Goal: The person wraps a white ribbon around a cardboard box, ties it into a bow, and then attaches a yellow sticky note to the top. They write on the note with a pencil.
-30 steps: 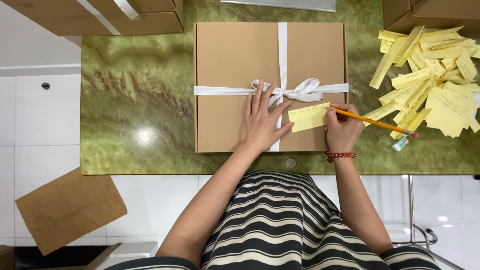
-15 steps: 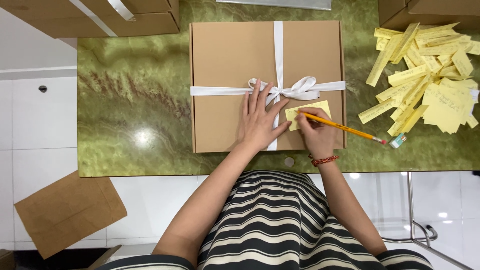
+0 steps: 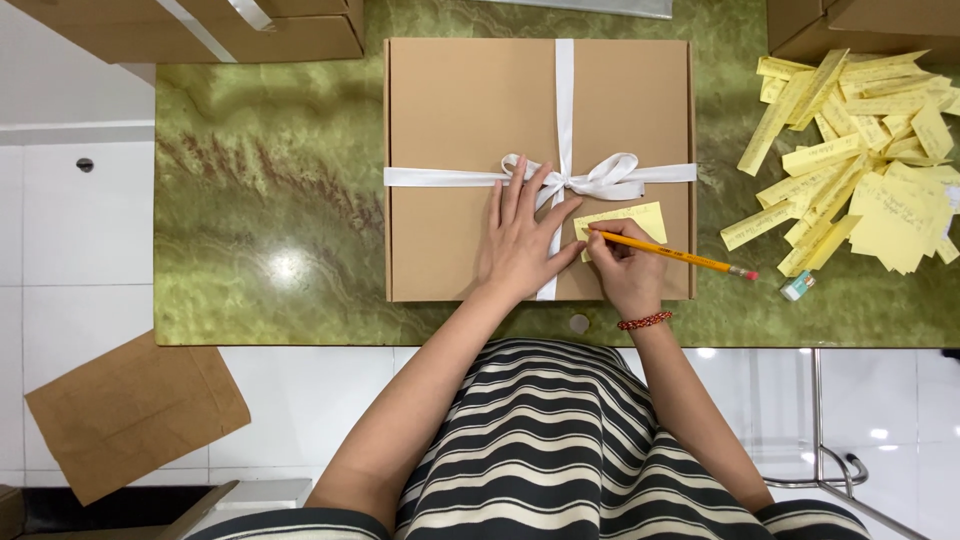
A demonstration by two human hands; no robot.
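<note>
A flat brown cardboard box (image 3: 470, 150) lies in the middle of the green marbled desk (image 3: 270, 230), tied crosswise with a white ribbon (image 3: 565, 100) whose bow (image 3: 600, 178) sits just right of the box's centre. At about 5 o'clock from the bow, a small yellow note (image 3: 630, 215) rests on the lid.

The left hand (image 3: 520, 245) is open, fingers spread and palm flat on the lid at 6 o'clock from the bow, fingertips touching the ribbon. The right hand (image 3: 625, 265) is closed in a writing grip around a yellow pencil (image 3: 690, 258), its tip on the note's lower left edge and its eraser end pointing out towards 4 o'clock, past the box's right edge.

The note looks very light and limp, likely to slide or curl on the smooth cardboard, so it is best pinned flat by a fingertip at a corner or lifted by an edge. The pencil is stiff and slim, held low near the point. The box seems rigid and probably light; its sides are the place to grip, not the soft ribbon, which would slip or loosen.

At 3 o'clock on the desk lies a loose pile of yellow slips (image 3: 860, 160), with a small eraser (image 3: 797, 287) near it. More boxes (image 3: 200, 25) sit at 11 o'clock, and a brown envelope (image 3: 130, 415) lies on the floor at 8 o'clock.
</note>
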